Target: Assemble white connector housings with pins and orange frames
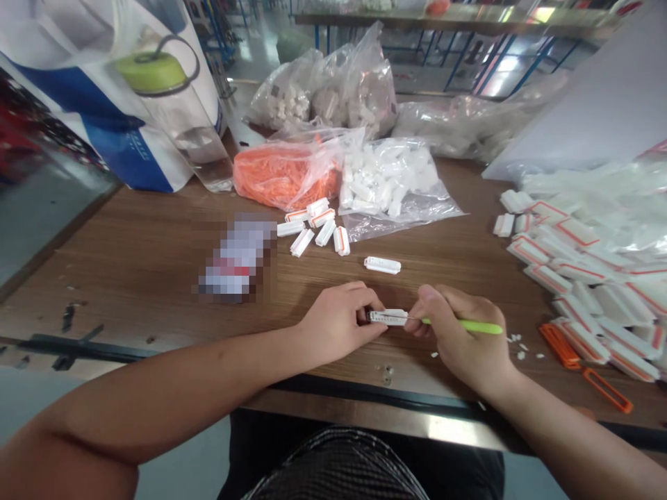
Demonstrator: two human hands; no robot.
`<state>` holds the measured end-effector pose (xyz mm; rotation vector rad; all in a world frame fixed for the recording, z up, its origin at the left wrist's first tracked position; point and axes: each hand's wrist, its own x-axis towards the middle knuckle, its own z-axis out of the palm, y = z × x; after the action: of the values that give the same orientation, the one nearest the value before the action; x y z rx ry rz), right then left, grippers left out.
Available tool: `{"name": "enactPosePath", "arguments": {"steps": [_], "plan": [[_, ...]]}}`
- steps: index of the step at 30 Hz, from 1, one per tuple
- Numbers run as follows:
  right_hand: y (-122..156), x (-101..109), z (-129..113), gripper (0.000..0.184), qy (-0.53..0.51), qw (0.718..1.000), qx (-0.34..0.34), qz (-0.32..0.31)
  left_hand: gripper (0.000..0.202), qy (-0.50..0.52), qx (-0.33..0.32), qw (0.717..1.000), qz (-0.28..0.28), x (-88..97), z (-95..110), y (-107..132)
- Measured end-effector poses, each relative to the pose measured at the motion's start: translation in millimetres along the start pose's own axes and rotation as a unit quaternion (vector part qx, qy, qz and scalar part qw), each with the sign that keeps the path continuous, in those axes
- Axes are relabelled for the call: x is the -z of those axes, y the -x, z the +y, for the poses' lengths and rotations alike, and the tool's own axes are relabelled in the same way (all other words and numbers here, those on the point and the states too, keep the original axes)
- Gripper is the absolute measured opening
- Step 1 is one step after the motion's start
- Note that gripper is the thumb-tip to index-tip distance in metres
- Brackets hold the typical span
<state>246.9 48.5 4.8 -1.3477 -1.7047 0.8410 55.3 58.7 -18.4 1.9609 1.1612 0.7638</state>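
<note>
1. Nearest to the person, the right hand wraps the green-handled tool, its fingertips close by the right end of the work. I'd want that grip low and steady, with short, light strokes; a hard push could let the point skid towards the other hand.

2. Small white scraps lie on the tabletop just right of that wrist. Best, I think, to keep them from getting under the work, so it sits flat.

3. Level with it, the left hand pinches the left end of a slim white piece. Firm fingers there, kept back from the tool's tip, should stop it turning.

4. That piece is between the two hands, near the table's front edge. Its long axis runs left to right, roughly along that edge; one end points to each hand. A row of small dark marks follows its length. I can't tell whether the tool's tip touches it.

5. Just beyond, a loose white piece lies almost parallel to it.

6. Farther off stands a cluster of similar pieces, pointing various ways, before a bag of orange parts.
</note>
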Motion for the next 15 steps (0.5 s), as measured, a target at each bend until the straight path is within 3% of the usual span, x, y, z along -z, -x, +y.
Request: {"name": "enactPosePath", "arguments": {"steps": [11, 15], "plan": [[-5.9, 1.2, -4.9, 0.045, 0.041, 0.998, 0.01, -0.038, 0.011, -0.008, 0.004, 1.0, -0.008, 1.2, 2.3, -0.1], [-5.1, 3.4, -8.5, 0.043, 0.079, 0.993, 0.056, -0.061, 0.012, -0.004, 0.019, 1.0, -0.018, 1.8, 3.9, -0.3]]}}
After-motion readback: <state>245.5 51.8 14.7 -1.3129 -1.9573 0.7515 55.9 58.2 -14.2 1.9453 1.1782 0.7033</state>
